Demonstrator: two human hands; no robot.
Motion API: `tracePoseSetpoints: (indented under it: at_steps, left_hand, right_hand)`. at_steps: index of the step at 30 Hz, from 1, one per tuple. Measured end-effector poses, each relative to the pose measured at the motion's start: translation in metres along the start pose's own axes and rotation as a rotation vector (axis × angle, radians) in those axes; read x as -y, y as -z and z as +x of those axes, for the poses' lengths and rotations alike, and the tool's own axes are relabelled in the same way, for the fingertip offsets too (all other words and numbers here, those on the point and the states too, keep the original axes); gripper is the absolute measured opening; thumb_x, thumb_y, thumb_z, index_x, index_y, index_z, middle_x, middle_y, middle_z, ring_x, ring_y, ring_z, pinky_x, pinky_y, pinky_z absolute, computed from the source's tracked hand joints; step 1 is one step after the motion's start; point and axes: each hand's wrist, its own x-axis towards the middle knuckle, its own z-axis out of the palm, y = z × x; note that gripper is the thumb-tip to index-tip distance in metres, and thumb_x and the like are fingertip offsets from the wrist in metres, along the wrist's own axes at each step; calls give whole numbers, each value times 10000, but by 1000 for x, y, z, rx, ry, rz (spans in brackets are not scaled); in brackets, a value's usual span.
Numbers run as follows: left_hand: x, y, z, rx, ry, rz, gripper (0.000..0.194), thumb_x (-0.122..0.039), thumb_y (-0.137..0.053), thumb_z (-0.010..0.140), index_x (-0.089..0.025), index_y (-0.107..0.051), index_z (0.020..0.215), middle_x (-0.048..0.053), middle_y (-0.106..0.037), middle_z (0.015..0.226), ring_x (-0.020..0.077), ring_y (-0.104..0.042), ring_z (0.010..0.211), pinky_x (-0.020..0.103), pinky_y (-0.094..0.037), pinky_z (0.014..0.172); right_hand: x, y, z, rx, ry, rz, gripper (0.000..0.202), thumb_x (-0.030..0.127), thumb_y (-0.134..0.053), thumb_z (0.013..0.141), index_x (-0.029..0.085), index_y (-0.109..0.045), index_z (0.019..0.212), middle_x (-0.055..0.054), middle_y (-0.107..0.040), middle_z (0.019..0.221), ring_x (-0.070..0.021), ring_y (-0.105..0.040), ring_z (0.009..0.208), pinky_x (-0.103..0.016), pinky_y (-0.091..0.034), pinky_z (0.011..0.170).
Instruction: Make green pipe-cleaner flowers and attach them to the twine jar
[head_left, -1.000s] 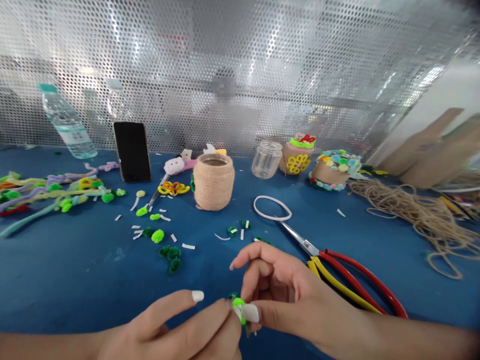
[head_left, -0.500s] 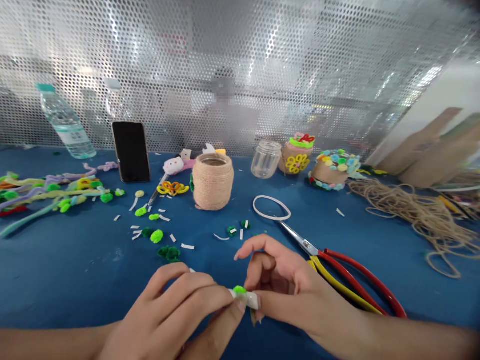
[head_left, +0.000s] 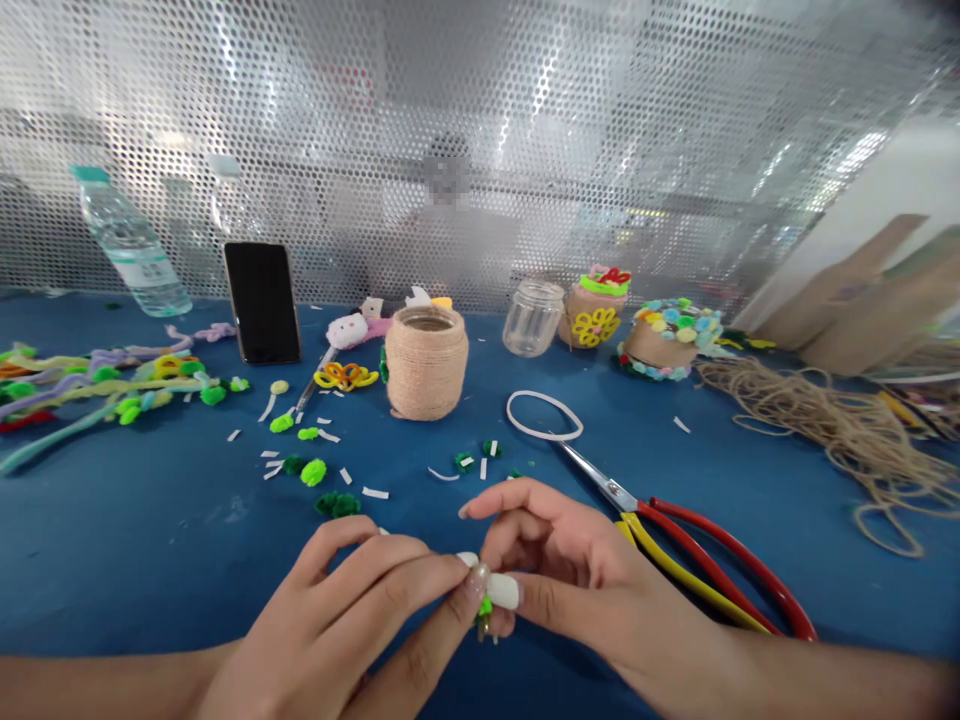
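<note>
The left hand (head_left: 360, 625) and right hand (head_left: 592, 590) together pinch a green tuft (head_left: 484, 606) (most of it hidden from view), nearer than the scissors (head_left: 616, 492) and to their left.

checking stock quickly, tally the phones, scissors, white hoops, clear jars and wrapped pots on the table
Phone: 1
Scissors: 1
White hoop: 1
Clear jar: 1
Wrapped pots: 3
Total: 7
</note>
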Motion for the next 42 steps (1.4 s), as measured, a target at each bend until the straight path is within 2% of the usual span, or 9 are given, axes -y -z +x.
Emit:
tracePoseSetpoints:
  at_steps: [6, 11, 18, 33, 42]
  left_hand:
    - [-1, -1, 10, -43, 40, -22, 255, -162, -415, 979, -189, -657, 905, -48, -690, 837, 69, -616, 784, 247, -404, 787]
    - [-1, 1, 10, -61, 58, -48, 247, -181, -405, 983, -189, -647, 937, -41, -689, 841, 71, -618, 778, 237, -429, 780]
    - [2, 2, 3, -7, -7, -25, 235, -21, -439, 894, -141, -617, 989, -2, -702, 932, 100, -610, 836, 273, -417, 806]
    - [7, -2, -5, 99, -28, 13, 281, -61, -428, 905, -147, -584, 1122, 15, -663, 1024, 145, -570, 924, 303, -393, 840]
    - [7, -2, -2, 99, -32, 10, 268, -71, -418, 923, -145, -585, 1119, 9, -666, 1019, 137, -567, 910, 306, -383, 829]
  right_hand:
    - [-3, 1, 3, -12, 20, 21, 316, 203, -741, 755, 158, -554, 1005, 45, -629, 693, -72, -633, 614, -202, -514, 632]
    - [-1, 1, 4, -28, 0, 54, 338, 183, -773, 714, 149, -557, 973, 48, -647, 662, -80, -648, 581, -196, -533, 596]
    - [5, -4, 2, -64, -3, 71, 291, 160, -773, 711, 146, -568, 917, 49, -670, 650, -56, -640, 589, -154, -517, 604]
    - [6, -1, 0, -77, 4, 67, 258, 173, -715, 780, 157, -616, 1017, 36, -685, 704, -58, -648, 642, -168, -528, 653]
    - [10, -3, 1, -105, -49, 27, 368, 238, -788, 700, 155, -604, 1008, 37, -672, 688, -67, -630, 638, -187, -516, 661]
